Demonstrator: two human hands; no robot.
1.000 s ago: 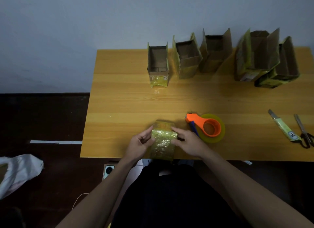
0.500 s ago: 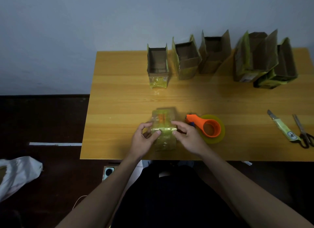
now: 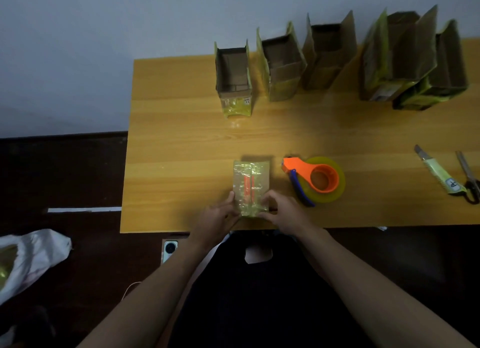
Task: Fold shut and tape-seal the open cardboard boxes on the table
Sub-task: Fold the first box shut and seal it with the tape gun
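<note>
A small closed cardboard box (image 3: 250, 185), wrapped in shiny yellowish tape with an orange stripe on top, lies flat near the table's front edge. My left hand (image 3: 220, 217) grips its near left corner and my right hand (image 3: 281, 214) grips its near right corner, fingers curled around the near end. An orange tape dispenser (image 3: 315, 180) with a yellow roll lies just right of the box. Several open cardboard boxes stand in a row at the back: one at the left (image 3: 233, 80), one beside it (image 3: 281, 67), a taller one (image 3: 328, 54), larger ones at the right (image 3: 397, 59).
The wooden table (image 3: 181, 153) ends just in front of my hands. A utility knife (image 3: 439, 172) and scissors (image 3: 468, 177) lie at the right edge. On the dark floor to the left lie a white plastic bag (image 3: 28, 259) and a phone (image 3: 170, 250).
The box has been turned over and laid flat on the table, its taped face with the orange stripe up. Both hands have slid to its near end.
</note>
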